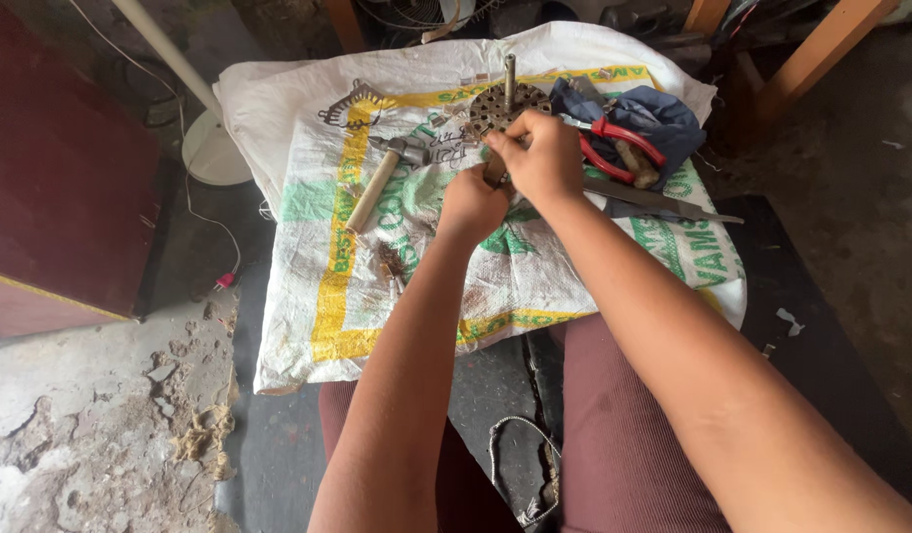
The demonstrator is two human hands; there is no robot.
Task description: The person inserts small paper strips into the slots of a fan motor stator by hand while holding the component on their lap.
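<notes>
Soft, even daylight, sharp at the centre

Light falls diffusely from above and the far side, so the white woven sack (495, 266) reads bright without glare and shadows under the hammer (382, 178) stay faint and short. The near floor between the knees is dim, and the dark red cabinet (61, 188) at left sits in shade. The forearms at the near edge look stretched by the wide lens; the far corners are slightly soft.

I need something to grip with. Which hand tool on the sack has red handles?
The pliers, lying on the blue cloth beside the right hand. The hammer has a pale wooden handle, and the file is bare grey metal.
</notes>
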